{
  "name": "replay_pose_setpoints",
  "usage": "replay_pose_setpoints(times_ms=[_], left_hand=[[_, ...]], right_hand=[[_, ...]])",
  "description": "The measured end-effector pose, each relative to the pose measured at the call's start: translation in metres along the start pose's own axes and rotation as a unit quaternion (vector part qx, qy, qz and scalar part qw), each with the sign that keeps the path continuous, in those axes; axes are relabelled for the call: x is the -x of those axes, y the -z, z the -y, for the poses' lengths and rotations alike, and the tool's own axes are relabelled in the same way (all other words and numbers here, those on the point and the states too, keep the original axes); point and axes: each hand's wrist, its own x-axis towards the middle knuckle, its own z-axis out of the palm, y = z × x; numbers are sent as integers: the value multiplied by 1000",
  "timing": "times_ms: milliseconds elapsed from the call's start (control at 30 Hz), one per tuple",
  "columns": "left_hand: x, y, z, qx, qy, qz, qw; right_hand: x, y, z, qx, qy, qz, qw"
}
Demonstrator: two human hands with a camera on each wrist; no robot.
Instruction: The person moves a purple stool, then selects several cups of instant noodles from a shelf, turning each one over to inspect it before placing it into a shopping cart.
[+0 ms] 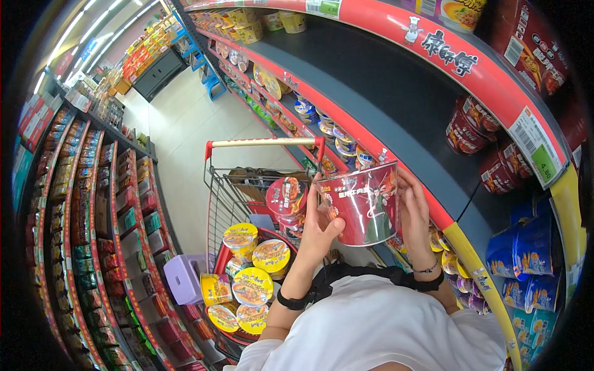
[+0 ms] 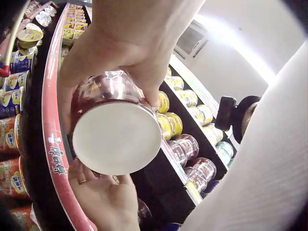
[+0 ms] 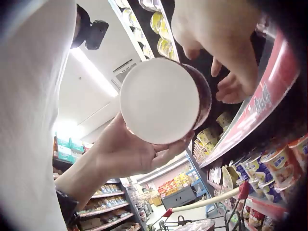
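Note:
A red noodle tub (image 1: 365, 210) with a picture of a figure on its side is held up in front of the white shirt. The left hand (image 1: 318, 238) grips its left side, thumb on the front. At its right side is the right hand (image 1: 416, 216), fingers extended beside the wall. The left wrist view shows the tub's white base (image 2: 117, 138), with the left hand (image 2: 120, 48) around the side and the right hand (image 2: 103, 197) below. In the right wrist view the left hand (image 3: 127, 151) supports the tub (image 3: 160, 100); the right hand's fingers (image 3: 232, 91) stand slightly apart from it.
A shopping cart (image 1: 267, 143) holds several yellow-lidded cups (image 1: 252, 286) and red tubs (image 1: 286, 196). Beside it is a purple stool (image 1: 182, 279). The right-hand shelf (image 1: 383, 93) has red tubs (image 1: 469, 127) and blue packs (image 1: 523, 247). Packed shelves line the left.

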Motion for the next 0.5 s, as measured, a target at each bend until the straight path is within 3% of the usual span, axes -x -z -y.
replay_pose_setpoints(times_ms=[33, 133, 233, 300, 367, 500], left_hand=[[-3, -2, -3, -17, -30, -21, 999], [-2, -4, -10, -31, -1, -8, 999], [-3, -2, -5, -104, -1, 0, 995], [-3, -4, -2, -141, -34, -11, 989], [-3, 0, -5, -157, -21, -13, 987], [-2, -3, -7, -181, -18, -36, 983]], right_hand=[[1, -1, 4, 1, 5, 20, 1000], [4, -1, 9, 27, 64, 92, 993], [7, -10, 10, 103, 90, 87, 987], [7, -9, 9, 89, 78, 86, 989], [8, -10, 8, 11, 15, 61, 998], [7, -2, 4, -9, -2, 69, 998]])
